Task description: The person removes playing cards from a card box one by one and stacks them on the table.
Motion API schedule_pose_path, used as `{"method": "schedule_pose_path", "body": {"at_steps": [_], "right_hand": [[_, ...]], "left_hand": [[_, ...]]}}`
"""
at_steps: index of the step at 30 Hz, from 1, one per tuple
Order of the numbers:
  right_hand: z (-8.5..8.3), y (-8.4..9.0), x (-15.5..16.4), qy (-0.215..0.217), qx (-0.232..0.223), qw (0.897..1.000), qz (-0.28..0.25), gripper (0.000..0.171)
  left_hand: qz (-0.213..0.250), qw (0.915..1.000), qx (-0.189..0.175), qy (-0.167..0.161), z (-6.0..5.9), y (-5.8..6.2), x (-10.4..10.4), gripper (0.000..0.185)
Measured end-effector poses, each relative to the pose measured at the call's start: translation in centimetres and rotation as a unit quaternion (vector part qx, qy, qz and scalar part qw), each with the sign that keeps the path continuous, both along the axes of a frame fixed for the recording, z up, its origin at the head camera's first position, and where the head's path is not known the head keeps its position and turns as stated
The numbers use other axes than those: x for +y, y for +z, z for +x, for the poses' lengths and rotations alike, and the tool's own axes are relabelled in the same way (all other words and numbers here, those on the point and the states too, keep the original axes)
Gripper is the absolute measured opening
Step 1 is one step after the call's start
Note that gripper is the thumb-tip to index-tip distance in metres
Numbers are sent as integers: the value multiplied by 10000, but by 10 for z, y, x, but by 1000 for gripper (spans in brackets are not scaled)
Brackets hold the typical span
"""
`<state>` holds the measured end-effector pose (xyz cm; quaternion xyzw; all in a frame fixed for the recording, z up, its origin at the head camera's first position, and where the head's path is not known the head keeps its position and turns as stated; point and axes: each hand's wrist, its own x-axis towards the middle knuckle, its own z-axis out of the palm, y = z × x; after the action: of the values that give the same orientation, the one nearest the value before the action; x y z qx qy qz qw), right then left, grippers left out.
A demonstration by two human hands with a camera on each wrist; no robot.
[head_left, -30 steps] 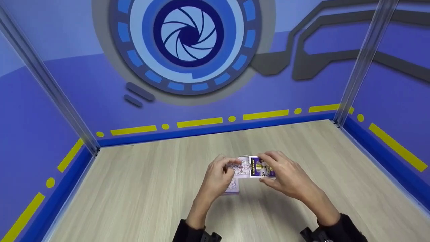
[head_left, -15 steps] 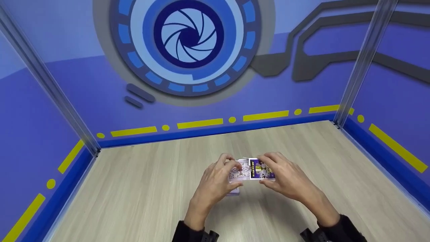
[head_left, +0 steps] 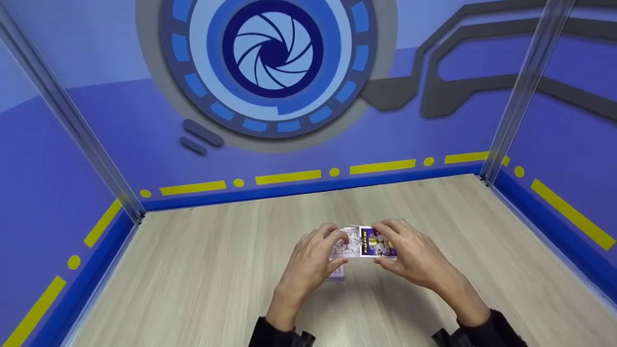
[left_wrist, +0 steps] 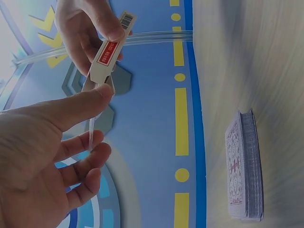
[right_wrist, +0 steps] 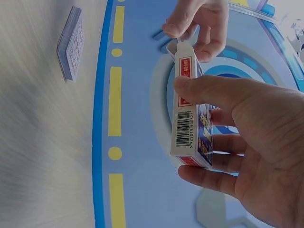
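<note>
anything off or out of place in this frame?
Nothing stands out. Right hand grips the card box, left hand pinches its open flap. The deck lies squared on the wooden table, nothing spilled.

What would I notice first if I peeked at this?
Two hands meet in the middle above the wooden table: the right hand holds a card box, and the left hand pinches its open flap. A stack of cards lies on the table beneath them. A big blue circle fills the back wall.
</note>
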<state>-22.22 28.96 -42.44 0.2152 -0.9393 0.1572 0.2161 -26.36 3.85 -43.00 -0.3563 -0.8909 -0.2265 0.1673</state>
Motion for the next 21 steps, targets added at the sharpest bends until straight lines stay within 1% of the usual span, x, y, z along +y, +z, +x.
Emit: {"method": "schedule_pose_path", "body": {"at_steps": [2,5,9,13,16,21], "right_hand": [[0,0,0,-18,15,10000,19,68],[1,2,1,-34,58,10000,24,68],[2,5,4,-94,48,9999,-44,68],[2,10,10,-211,14,9997,-114,67],[3,12,14,-254,85,9995,-173,67],[3,14,19,-279,209,9991,-255,68]], "left_hand": [[19,10000,93,7,0,1,-1,43],[-1,9999,109,25,-1,3,-5,43],[57,10000,-25,12,-3,8,-12,38],[279,9996,-59,-24,-5,12,-20,36],[444,9989,-157,-50,-7,15,-26,35],[585,9978,-311,2,-10,17,-36,34]]}}
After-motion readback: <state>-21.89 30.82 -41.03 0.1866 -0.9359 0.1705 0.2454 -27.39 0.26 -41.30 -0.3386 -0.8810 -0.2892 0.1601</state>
